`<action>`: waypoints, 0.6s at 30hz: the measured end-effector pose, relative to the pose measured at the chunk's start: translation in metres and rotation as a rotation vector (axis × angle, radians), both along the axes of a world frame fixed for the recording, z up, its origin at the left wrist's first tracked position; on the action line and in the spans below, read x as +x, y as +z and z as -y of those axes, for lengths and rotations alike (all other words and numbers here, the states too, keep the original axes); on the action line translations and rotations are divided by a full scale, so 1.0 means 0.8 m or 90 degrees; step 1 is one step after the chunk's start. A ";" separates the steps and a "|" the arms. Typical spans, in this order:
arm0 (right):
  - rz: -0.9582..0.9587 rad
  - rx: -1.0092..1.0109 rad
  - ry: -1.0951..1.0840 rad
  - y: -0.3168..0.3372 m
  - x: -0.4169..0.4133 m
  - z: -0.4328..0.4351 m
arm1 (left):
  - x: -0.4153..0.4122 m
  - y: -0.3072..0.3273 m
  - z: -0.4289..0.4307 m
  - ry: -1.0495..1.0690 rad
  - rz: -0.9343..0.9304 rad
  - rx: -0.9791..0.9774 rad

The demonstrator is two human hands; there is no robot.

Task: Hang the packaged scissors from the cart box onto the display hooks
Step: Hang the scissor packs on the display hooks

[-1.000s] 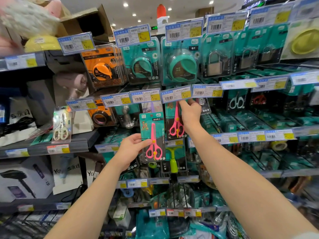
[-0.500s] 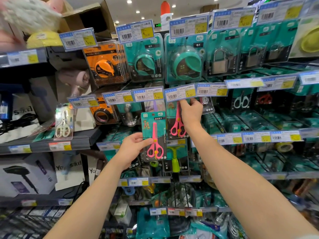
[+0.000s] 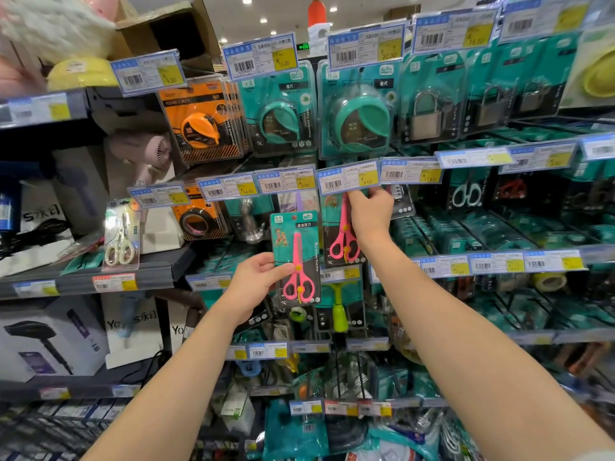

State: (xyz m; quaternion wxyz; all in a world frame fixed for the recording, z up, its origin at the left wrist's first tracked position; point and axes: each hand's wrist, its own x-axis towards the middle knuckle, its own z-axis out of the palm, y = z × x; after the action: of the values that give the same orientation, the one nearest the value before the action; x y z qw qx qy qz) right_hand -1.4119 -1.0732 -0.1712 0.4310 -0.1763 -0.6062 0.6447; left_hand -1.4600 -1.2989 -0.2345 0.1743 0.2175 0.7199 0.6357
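Observation:
My left hand (image 3: 254, 282) holds a teal pack of pink scissors (image 3: 297, 257) upright by its left edge, in front of the display. Just to its right hangs a second pack of pink scissors (image 3: 342, 232), below a price tag (image 3: 347, 180). My right hand (image 3: 371, 216) grips the top right of that hanging pack, right under the tag; the hook itself is hidden behind the tag and the fingers. The cart box is out of view.
Rows of hooks carry teal tape measures (image 3: 279, 108), an orange tape measure (image 3: 203, 124), padlocks (image 3: 426, 111) and other scissors (image 3: 467, 194). A shelf (image 3: 100, 277) at left holds white scissors (image 3: 120, 237) and hair dryer boxes (image 3: 50, 337). A green-handled tool (image 3: 339, 311) hangs below.
Both hands keep their grips on the two packs. The view has shifted a little, so the whole display sits slightly lower in the frame.

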 end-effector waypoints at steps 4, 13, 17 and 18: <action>-0.011 0.033 -0.016 0.001 -0.001 0.002 | 0.000 -0.001 0.001 -0.001 -0.002 -0.003; -0.026 0.095 0.003 0.000 0.004 -0.004 | -0.004 -0.001 0.005 0.002 -0.006 -0.005; -0.021 0.105 0.010 0.003 0.006 -0.008 | -0.004 0.001 0.004 0.002 -0.007 -0.003; -0.020 0.103 0.010 0.004 0.006 -0.008 | -0.004 0.001 0.004 0.001 -0.006 -0.004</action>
State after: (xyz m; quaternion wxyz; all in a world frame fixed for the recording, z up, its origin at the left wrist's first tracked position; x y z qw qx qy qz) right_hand -1.4072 -1.0667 -0.1684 0.4481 -0.1258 -0.6511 0.5995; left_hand -1.4631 -1.3020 -0.2340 0.1710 0.2194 0.7227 0.6327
